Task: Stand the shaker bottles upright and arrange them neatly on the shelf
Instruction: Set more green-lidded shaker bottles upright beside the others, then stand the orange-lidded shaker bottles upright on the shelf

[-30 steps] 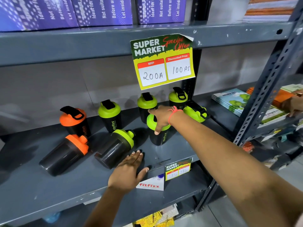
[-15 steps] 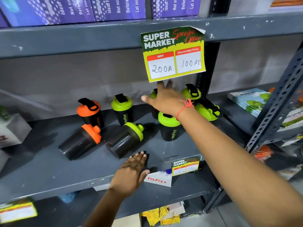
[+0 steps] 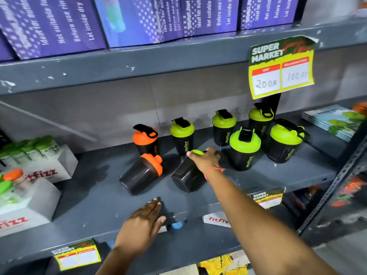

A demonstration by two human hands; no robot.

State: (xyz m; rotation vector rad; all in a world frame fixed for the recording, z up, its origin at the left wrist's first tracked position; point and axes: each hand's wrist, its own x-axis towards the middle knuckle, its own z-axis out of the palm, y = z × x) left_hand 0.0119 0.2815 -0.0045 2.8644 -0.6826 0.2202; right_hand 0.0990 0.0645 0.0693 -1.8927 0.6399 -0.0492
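Several black shaker bottles stand on the grey shelf (image 3: 288, 175). Upright ones: an orange-lidded bottle (image 3: 146, 140), green-lidded bottles at the back (image 3: 182, 135) (image 3: 223, 127) (image 3: 260, 121), and two nearer green-lidded bottles (image 3: 244, 148) (image 3: 285, 142). An orange-lidded bottle (image 3: 142, 173) lies on its side. Beside it lies a green-lidded bottle (image 3: 185, 176), and my right hand (image 3: 205, 160) covers its lid end, fingers curled over it. My left hand (image 3: 144, 221) rests flat on the shelf's front edge, fingers spread.
White Fitfizz display boxes (image 3: 39, 171) sit at the shelf's left end. A yellow price sign (image 3: 281, 68) hangs from the upper shelf, over purple boxes (image 3: 139, 18). Magazines (image 3: 333, 121) lie to the right behind a dark upright post (image 3: 337, 183).
My right hand left the upright green bottles at the back and came down onto the lid end of the lying green bottle. The view shifted left, bringing the white boxes in.
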